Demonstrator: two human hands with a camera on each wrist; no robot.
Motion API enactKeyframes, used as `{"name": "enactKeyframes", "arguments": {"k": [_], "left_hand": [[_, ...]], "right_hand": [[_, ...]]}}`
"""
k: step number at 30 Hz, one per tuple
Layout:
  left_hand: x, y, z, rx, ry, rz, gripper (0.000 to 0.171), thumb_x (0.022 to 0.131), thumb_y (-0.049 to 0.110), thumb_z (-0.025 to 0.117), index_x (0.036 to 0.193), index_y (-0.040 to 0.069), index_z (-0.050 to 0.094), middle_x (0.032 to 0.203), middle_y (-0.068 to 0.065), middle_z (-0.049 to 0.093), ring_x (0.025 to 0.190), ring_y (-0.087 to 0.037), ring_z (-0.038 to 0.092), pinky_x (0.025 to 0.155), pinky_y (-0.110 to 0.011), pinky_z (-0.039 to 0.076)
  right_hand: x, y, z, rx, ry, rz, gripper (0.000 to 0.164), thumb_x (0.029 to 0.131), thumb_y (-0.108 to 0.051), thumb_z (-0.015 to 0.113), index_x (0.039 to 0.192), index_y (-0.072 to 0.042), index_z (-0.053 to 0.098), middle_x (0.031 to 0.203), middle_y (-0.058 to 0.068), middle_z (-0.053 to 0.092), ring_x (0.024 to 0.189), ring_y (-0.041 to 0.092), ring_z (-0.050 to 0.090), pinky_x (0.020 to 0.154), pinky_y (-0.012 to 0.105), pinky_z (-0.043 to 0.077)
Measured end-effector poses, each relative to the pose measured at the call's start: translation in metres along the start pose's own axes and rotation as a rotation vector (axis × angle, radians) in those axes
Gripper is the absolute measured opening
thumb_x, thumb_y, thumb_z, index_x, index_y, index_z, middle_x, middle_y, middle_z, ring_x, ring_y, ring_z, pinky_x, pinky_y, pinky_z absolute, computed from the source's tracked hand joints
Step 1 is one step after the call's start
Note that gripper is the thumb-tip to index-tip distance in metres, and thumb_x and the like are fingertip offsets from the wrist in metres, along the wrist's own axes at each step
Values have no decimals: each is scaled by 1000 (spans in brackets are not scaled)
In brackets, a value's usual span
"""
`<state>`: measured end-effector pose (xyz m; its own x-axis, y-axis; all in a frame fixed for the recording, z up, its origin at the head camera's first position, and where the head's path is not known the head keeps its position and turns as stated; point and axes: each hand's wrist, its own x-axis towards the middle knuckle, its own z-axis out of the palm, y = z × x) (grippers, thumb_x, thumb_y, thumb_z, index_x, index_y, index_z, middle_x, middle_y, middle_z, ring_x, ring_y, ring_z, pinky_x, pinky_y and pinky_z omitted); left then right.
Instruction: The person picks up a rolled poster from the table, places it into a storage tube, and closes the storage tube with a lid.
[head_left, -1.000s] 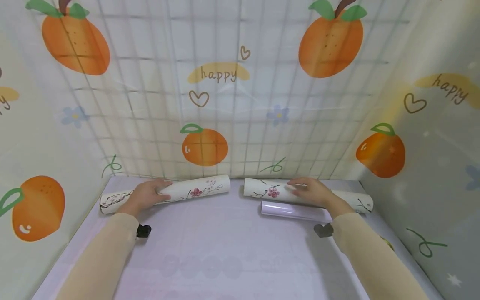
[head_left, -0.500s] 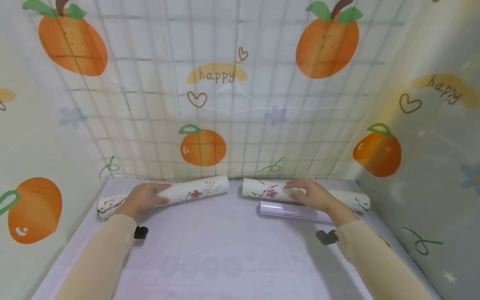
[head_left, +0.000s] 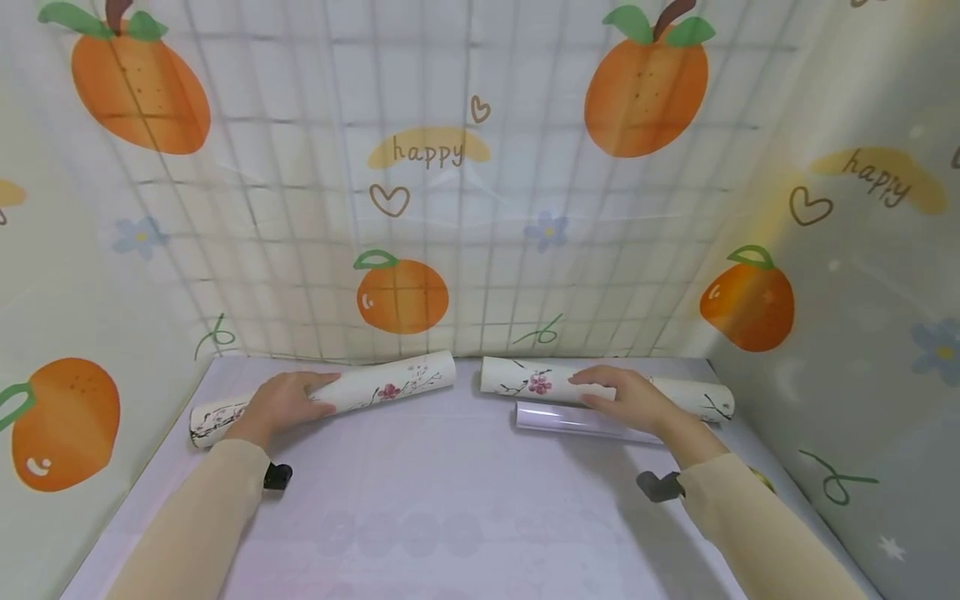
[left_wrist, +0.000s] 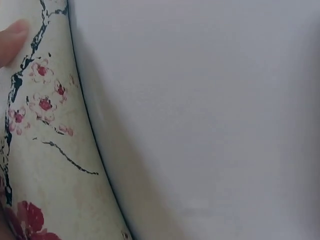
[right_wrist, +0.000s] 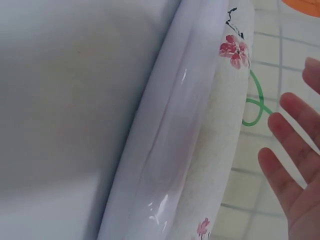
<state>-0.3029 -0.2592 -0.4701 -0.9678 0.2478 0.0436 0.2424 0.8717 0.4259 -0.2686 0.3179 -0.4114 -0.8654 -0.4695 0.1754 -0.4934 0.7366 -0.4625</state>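
Observation:
A white roll with a plum-blossom print [head_left: 390, 386] lies slanted on the left of the table, in the head view. My left hand [head_left: 281, 404] grips it around its middle. One fingertip [left_wrist: 12, 40] presses on its printed side in the left wrist view. A second white blossom-print roll [head_left: 540, 381] lies at the back right. Over it hovers my right hand [head_left: 626, 400], whose fingers [right_wrist: 295, 137] are spread and hold nothing in the right wrist view. In front of this roll lies a thinner, glossy pale-lilac roll [head_left: 570, 421], partly hidden by the right wrist.
A pale lilac cover lies over the table [head_left: 420, 500]. Patterned curtains with oranges [head_left: 402, 296] stand behind and on both sides, close to the rolls' far edges. Something small and yellow-green [head_left: 761, 477] shows partly behind the right sleeve.
The left roll's outer end has come slightly nearer with my left hand. My right hand has shifted a little nearer and to the right. The head view has drifted slightly.

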Motion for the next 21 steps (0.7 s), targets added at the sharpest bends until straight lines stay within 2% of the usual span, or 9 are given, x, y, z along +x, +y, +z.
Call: {"name": "enactKeyframes", "arguments": {"k": [7,13,21], "left_hand": [[-11,-2,1,34,35,-3,63,83,54,75,141,36,58,141,-6,59,130,-38,52,103,-60,42],[-25,-6,-3,29,58,27,62,84,52,75,141,34,59,139,-4,61,129,-37,53,104,-58,42],[-43,-7,-4,13,79,43,63,82,58,75,140,36,60,139,-5,61,129,-36,54,103,-57,43]], "right_hand": [[-11,3,-3,6,4,20,34,97,-24,67,129,-12,67,131,7,65,125,37,56,102,59,45],[-20,5,-7,5,7,39,35,98,-28,67,130,-13,67,132,8,65,125,37,56,102,60,44],[-31,10,-3,-11,32,4,34,95,-21,71,127,-11,68,128,8,67,120,37,60,101,59,45]]}}
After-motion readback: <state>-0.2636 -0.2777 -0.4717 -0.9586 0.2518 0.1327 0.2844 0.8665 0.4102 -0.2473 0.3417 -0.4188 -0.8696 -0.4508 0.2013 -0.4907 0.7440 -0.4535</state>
